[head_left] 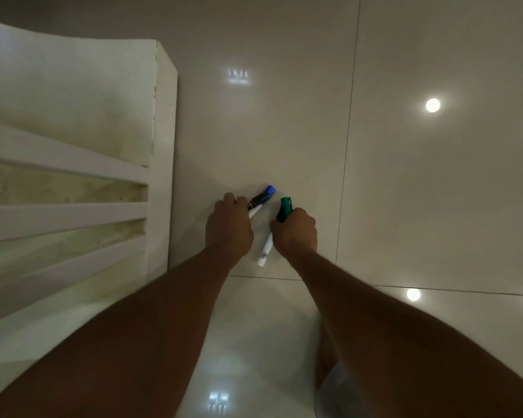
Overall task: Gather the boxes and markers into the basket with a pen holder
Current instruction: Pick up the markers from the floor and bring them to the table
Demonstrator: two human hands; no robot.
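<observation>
Two whiteboard markers are down at the glossy tiled floor. My left hand grips the blue-capped marker, whose cap points up and to the right. My right hand grips the green-capped marker; its white barrel sticks out below the fist towards me. Both fists are curled round the markers' middles, close together. No basket, pen holder or box is in view.
A white shelf unit with several horizontal boards stands at the left, its side panel right beside my left hand. Ceiling lights reflect in the beige tiles. Something pale shows at the bottom between my arms.
</observation>
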